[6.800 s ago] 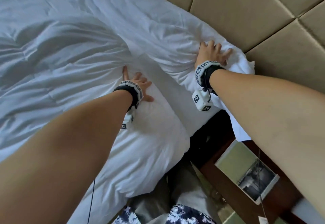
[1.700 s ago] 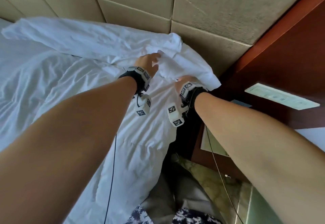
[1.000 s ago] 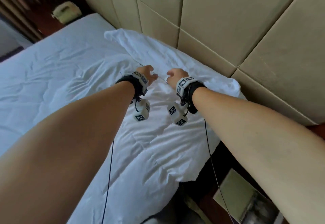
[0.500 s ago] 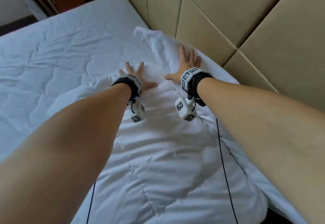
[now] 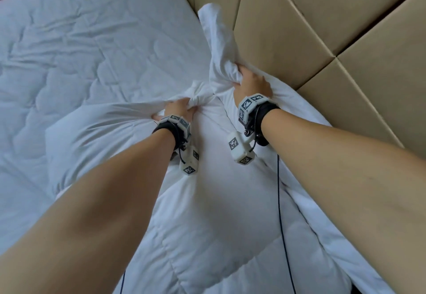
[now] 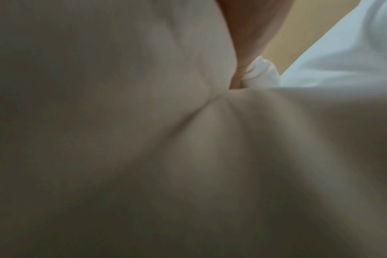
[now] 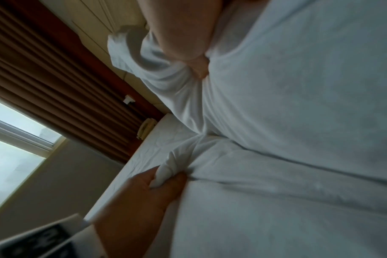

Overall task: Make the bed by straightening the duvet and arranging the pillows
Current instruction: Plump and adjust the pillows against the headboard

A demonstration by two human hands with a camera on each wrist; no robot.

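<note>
The white duvet lies rumpled along the head of the bed, beneath both forearms. My left hand grips a bunched fold of the duvet's white fabric, pulled taut to the left. My right hand grips another bunch close to the headboard, from which a twisted strip of fabric runs on along the padding. In the right wrist view the left hand clutches its fold and the right hand is sunk in cloth. The left wrist view is filled by dim duvet cloth with one finger showing. No separate pillow can be told apart.
A beige padded headboard bounds the bed on the right. The bare quilted mattress sheet spreads to the left. Thin black cables hang from both wrists. Across the bed stand a telephone, brown curtains and a window.
Half a second ago both hands lay flat with spread fingers on the duvet. Now both have curled and gathered fabric into their grips, and the view has moved closer over the bed.
</note>
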